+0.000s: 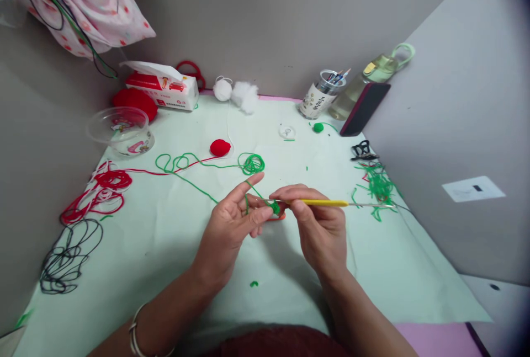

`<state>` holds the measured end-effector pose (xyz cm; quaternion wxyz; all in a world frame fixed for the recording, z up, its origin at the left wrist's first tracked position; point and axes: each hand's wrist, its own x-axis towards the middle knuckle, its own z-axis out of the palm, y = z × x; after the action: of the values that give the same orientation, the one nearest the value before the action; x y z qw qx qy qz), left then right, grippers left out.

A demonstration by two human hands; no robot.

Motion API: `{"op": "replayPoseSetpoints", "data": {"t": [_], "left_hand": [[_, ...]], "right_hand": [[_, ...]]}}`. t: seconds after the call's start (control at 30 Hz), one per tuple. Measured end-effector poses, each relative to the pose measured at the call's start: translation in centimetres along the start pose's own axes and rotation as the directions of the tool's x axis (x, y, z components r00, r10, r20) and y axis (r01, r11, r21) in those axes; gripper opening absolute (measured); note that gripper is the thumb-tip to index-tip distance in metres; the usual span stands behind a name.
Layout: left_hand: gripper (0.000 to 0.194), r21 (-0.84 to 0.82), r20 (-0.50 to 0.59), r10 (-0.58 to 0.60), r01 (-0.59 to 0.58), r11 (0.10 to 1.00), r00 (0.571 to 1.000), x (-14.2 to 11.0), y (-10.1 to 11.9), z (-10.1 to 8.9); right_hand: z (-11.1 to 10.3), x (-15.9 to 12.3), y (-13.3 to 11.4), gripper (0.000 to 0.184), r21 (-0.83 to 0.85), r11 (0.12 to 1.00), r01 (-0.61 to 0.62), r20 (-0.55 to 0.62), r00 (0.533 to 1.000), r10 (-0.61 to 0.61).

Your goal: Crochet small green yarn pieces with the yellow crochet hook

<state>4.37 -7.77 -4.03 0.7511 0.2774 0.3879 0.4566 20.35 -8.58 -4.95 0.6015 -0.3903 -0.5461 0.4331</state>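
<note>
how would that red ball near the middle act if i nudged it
The red ball looks round, so it would probably roll rather than slide. The red strand that seems to run from it might drag or check it. It is likely fairly light, if it is yarn.

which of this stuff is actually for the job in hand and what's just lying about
In use, by the look of it:
- yellow-handled hook, right hand
- small green piece, left hand
- green yarn

Probably just lying about:
- tissue pack
- pencil pot
- bottle
- phone
- plastic tub
</note>
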Motion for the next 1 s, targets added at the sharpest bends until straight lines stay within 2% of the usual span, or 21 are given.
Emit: {"op": "replayPoseSetpoints", "data": {"t": [0.1,0.17,0.23,0.27,0.33,0.37,0.4,0.43,0.5,0.57,0.63,0.77,0.9,1.0], "left_hand": [[0.085,0.002,0.041,-0.011,0.011,1.000,0.999,0.0,0.1,-0.1],[0.092,0.005,0.052,-0.018,0.018,1.000,0.998,0.0,0.1,0.0],[0.094,0.023,0.016,0.001,-0.001,1.000,1.000,0.0,0.1,0.1],[0.095,0.037,-0.014,0.020,-0.020,0.999,1.000,-0.1,0.1,0.2],[0.095,0.066,-0.064,0.057,-0.053,0.996,0.996,-0.2,-0.1,0.3],[0.094,0.072,-0.072,0.066,-0.061,0.996,0.995,-0.2,-0.2,0.4],[0.091,0.068,-0.067,0.066,-0.061,0.996,0.996,-0.2,-0.3,0.4],[0.086,0.056,-0.054,0.058,-0.055,0.997,0.997,-0.2,-0.4,0.4],[0.077,0.026,-0.019,0.031,-0.030,0.999,0.999,-0.2,-0.4,0.3],[0.068,0.004,0.002,0.009,-0.009,1.000,1.000,-0.2,-0.3,0.2],[0.062,-0.004,0.004,0.000,0.000,1.000,1.000,-0.1,-0.2,0.0],[0.055,0.007,-0.013,0.004,-0.004,1.000,1.000,-0.1,0.2,-0.2],[0.048,0.017,-0.012,0.005,-0.005,1.000,1.000,-0.2,0.5,-0.3],[0.043,0.024,-0.005,0.009,-0.009,1.000,1.000,-0.3,0.6,-0.3]], "right_hand": [[0.0,0.1,-0.2,0.017,-0.007,1.000,0.000,0.014,1.000,0.000],[0.0,0.1,-0.3,0.018,-0.038,0.999,0.017,0.023,1.000,-0.016],[0.1,-0.2,-0.3,0.020,-0.192,0.977,0.096,0.026,0.995,-0.093],[0.2,-0.4,-0.2,0.021,-0.321,0.933,0.162,0.036,0.987,-0.159],[0.4,-0.8,-0.1,0.029,-0.570,0.767,0.297,0.095,0.950,-0.297],[0.5,-1.0,0.0,0.034,-0.641,0.687,0.343,0.121,0.929,-0.350],[0.6,-1.1,0.0,0.037,-0.666,0.649,0.367,0.126,0.914,-0.387],[0.6,-1.2,0.0,0.039,-0.652,0.664,0.365,0.104,0.911,-0.399],[0.7,-1.0,-0.1,0.037,-0.520,0.798,0.304,0.013,0.937,-0.349],[0.5,-0.7,-0.3,0.029,-0.311,0.931,0.192,-0.068,0.972,-0.223],[0.3,-0.3,-0.3,0.019,-0.122,0.990,0.073,-0.089,0.992,-0.084],[-0.1,0.2,-0.3,0.017,0.064,0.993,-0.094,-0.057,0.994,0.098],[-0.2,0.3,-0.5,0.019,0.100,0.989,-0.108,-0.056,0.992,0.114],[-0.1,0.1,-0.7,0.020,0.045,0.995,-0.087,-0.060,0.994,0.090]]}}
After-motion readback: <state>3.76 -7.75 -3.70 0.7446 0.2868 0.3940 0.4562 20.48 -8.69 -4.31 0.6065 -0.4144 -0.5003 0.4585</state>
